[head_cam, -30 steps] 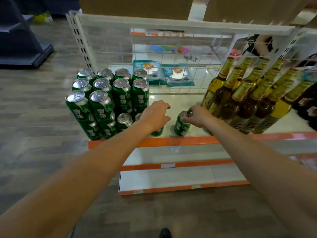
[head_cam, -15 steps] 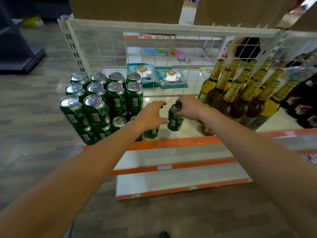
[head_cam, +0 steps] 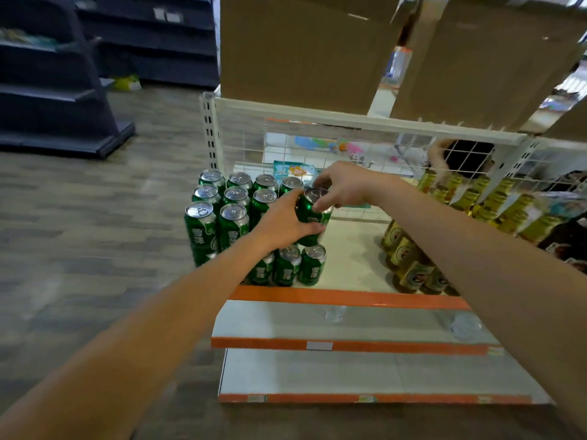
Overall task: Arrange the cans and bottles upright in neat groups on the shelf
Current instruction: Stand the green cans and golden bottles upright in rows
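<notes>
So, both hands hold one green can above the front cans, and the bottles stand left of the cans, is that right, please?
Not quite: the head view shows the bottles standing right of the cans, not left. The left hand and right hand do both grip the green can above the front cans.

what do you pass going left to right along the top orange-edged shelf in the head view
block of green cans → held green can, gripped by the left hand and pinched at its top by the right hand → bare shelf → gold-capped bottles
</notes>
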